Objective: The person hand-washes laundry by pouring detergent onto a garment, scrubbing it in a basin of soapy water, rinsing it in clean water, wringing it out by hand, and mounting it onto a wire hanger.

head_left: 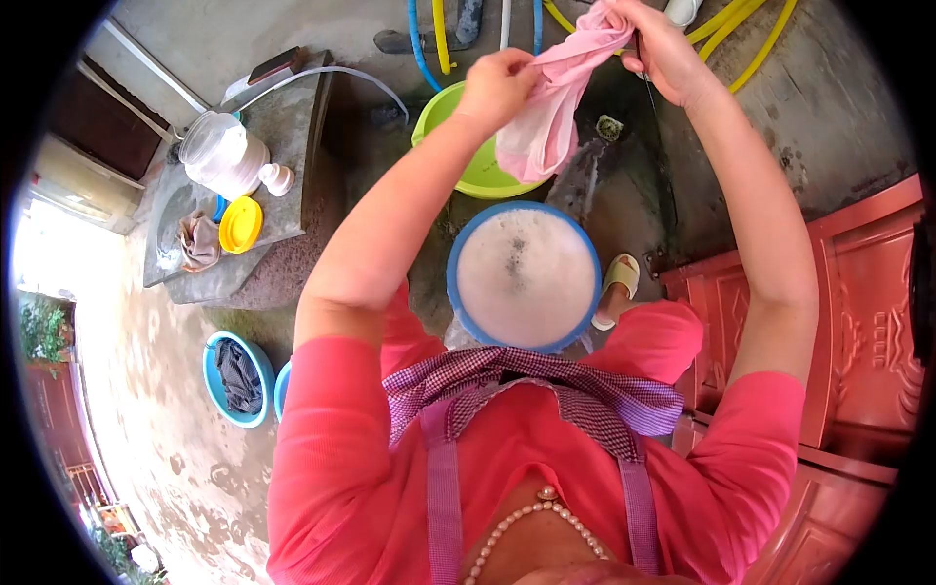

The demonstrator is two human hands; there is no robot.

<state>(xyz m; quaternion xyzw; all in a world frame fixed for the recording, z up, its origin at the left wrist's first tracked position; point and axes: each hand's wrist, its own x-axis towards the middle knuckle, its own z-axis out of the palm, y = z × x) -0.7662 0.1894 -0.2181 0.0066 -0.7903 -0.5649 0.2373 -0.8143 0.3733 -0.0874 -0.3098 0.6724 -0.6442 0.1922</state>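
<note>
A pink and white cloth (551, 122) hangs bunched between my two hands, over the green basin (466, 183). My left hand (499, 90) pinches its left edge, and my right hand (668, 54) grips the twisted upper end near the top of the view. The cloth's lower part covers some of the green basin's right side. Nearer my body, between my knees, stands a blue-rimmed basin (526, 278) full of white suds with a dark patch in the middle.
On the stone slab (292, 175) at the left are a clear plastic jar (222, 154), a yellow lid (241, 225) and a crumpled cloth (199, 242). A blue tub (237, 380) holds dark cloth. Yellow hoses (746, 44) run behind; red metal panels (858, 312) stand at the right.
</note>
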